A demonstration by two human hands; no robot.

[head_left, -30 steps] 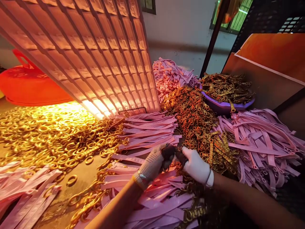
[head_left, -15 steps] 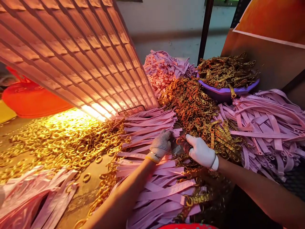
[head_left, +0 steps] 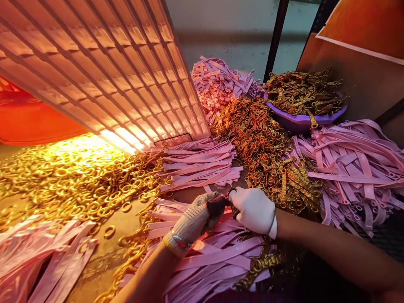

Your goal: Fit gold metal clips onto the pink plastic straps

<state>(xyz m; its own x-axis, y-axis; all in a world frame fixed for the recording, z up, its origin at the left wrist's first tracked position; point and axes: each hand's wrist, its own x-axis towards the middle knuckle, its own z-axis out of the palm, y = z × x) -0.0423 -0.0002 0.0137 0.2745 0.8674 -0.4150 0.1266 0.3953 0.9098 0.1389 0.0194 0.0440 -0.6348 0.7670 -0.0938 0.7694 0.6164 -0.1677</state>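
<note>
Both my hands wear white knitted gloves and meet just above a pile of pink straps (head_left: 214,256) at the table's front. My left hand (head_left: 197,216) is curled shut, its dark fingertips pinching something small that I cannot make out. My right hand (head_left: 254,210) is closed too and presses against the left fingertips, gripping a small dark metal piece. Right behind the hands lies a heap of bronze metal clasps (head_left: 268,155). A neat fan of pink straps (head_left: 198,164) sits just beyond my left hand.
A large slanted lit grid panel (head_left: 104,71) overhangs the left. Gold rings (head_left: 72,181) cover the table beneath it. A purple bowl (head_left: 299,120) of clasps stands at the back right, more pink straps (head_left: 356,164) lie at right, back (head_left: 221,84) and front left (head_left: 38,261). An orange basin (head_left: 28,122) sits far left.
Both hands pulled back from the strap fan and clasp heap toward me and closed together, fingertips meeting. The view shifted slightly.
</note>
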